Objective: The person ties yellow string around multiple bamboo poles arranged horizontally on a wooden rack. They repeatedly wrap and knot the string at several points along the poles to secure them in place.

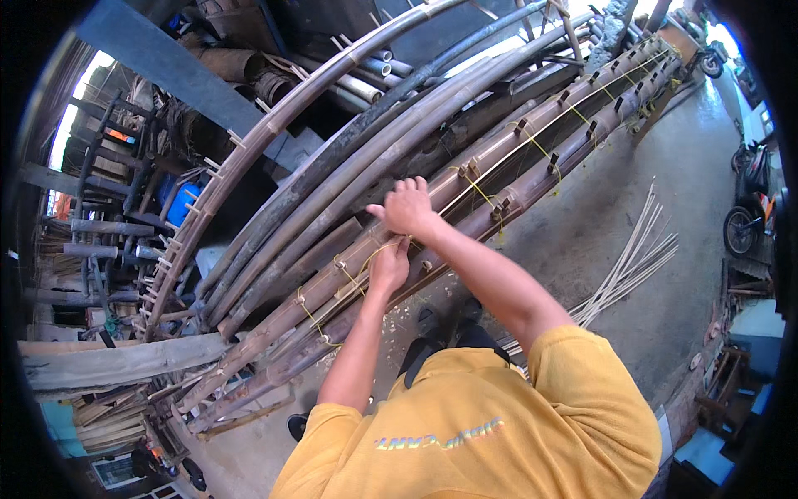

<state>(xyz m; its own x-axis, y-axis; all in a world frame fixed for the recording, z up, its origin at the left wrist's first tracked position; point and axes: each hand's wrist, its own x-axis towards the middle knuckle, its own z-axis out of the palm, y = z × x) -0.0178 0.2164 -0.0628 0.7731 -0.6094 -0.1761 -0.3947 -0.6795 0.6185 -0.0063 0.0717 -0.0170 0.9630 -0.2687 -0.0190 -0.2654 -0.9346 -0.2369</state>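
Two long bamboo poles (453,193) run side by side from the lower left to the upper right, with yellow cord (311,314) laced between wooden pegs (339,263) along them. My left hand (389,266) is at the gap between the poles, its fingers pinched together at a strand of the cord. Just beyond it my right hand (406,206) rests at the far pole, with thumb and fingers spread. The undersides of the right fingers are hidden, and no object shows in that hand.
Behind the poles lie several more long bamboo stems (357,179) and a curved pegged pole (274,125). Thin split strips (628,266) are spread on the concrete floor at right. A motorcycle (748,216) stands at the far right, and a thick log (125,364) lies at left.
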